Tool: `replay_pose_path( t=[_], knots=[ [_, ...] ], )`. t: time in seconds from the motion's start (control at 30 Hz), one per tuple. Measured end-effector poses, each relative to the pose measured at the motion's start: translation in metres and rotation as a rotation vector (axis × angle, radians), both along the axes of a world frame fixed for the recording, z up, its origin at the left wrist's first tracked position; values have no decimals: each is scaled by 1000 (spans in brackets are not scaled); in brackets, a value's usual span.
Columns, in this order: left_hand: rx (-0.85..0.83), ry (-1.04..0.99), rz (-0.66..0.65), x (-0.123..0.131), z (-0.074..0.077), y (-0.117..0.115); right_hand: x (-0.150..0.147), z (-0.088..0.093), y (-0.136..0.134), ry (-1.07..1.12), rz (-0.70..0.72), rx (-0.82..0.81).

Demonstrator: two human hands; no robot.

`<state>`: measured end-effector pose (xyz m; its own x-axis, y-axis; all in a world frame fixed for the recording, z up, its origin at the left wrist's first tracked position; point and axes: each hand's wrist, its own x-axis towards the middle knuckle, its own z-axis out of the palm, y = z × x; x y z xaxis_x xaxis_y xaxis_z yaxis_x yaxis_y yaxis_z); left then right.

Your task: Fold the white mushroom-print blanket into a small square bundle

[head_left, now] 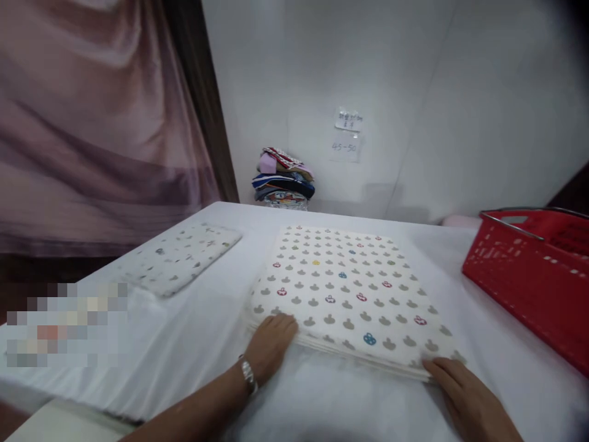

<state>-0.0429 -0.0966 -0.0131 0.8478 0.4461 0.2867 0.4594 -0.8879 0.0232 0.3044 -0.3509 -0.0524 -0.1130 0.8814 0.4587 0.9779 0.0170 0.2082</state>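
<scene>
Folded cream cloth with small grey and bright shapes [343, 288]: lies flat, just right of the middle of the picture. Its near edge shows more than one layer.
Near edge: slopes down to the right, right at your fingers. The rest of the cloth spreads up the picture, away from you. It is hard to tell which side is longer.
Bare left hand [271, 344]: touches the near left corner. Your fingers lie close together on top. Your thumb is hidden, so I cannot tell if you pinch it.
Bare right hand [464, 393]: touches the near right corner with bent fingers. I cannot tell if you grip it. Neither hand is nearer; both touch.
Arms: your left one slants up and right from the bottom, with a shiny silver wrist band [248, 376]. Your right one comes from the lower right, pointing up and left.
Big white cloth-covered table [202, 344]: sits under it all.
Pale cloth with scattered small prints [184, 258]: lies apart, left of the middle.
Red plastic basket [519, 276]: stands at the right side.
Pile of coloured cloths [283, 181]: sits past the far edge, upper middle.
</scene>
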Motion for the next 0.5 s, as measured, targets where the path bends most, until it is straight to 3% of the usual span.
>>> replay_pose_path(
  t=[0.3,0.5],
  knots=[
    [125,-113,9,-38,0,25,-6,13,0,75,-111,54],
    [111,-114,3,-56,5,43,-1,14,-7,93,-124,82]
  ],
)
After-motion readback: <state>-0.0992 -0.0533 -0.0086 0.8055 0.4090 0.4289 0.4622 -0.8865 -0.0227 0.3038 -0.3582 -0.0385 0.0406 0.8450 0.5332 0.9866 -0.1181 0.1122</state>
